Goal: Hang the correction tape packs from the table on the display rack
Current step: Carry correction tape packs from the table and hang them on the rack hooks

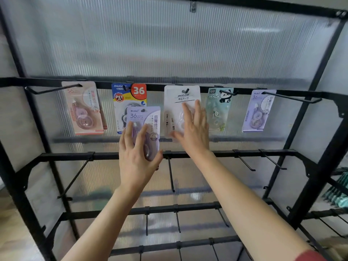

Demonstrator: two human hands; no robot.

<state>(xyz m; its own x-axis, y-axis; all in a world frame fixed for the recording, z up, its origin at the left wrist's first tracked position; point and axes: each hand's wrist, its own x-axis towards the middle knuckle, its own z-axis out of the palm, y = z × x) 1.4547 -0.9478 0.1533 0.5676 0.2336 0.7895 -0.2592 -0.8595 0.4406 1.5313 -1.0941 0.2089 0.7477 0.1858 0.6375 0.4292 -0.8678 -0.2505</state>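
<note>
Now your left hand [136, 157] is gripping a purple pack [144, 127] upright, below its hook [126, 88]; your right hand [194, 129] is spreading open, holding nothing.

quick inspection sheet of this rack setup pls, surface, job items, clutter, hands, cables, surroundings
surface: black display rack with ribbed translucent back panel; the table is out of view
job's things: five packs hang on the top row: pink pack, blue-and-red pack, white pack, panda pack, far lilac pack; a sixth, the held lilac pack, is off the hooks
clutter: nothing seen
grippers: left hand grips the held lilac pack; right hand open, fingers spread in front of the white pack
cables: nothing seen
surroundings: lower hooks empty; teal items at right edge, too blurred to identify
</note>
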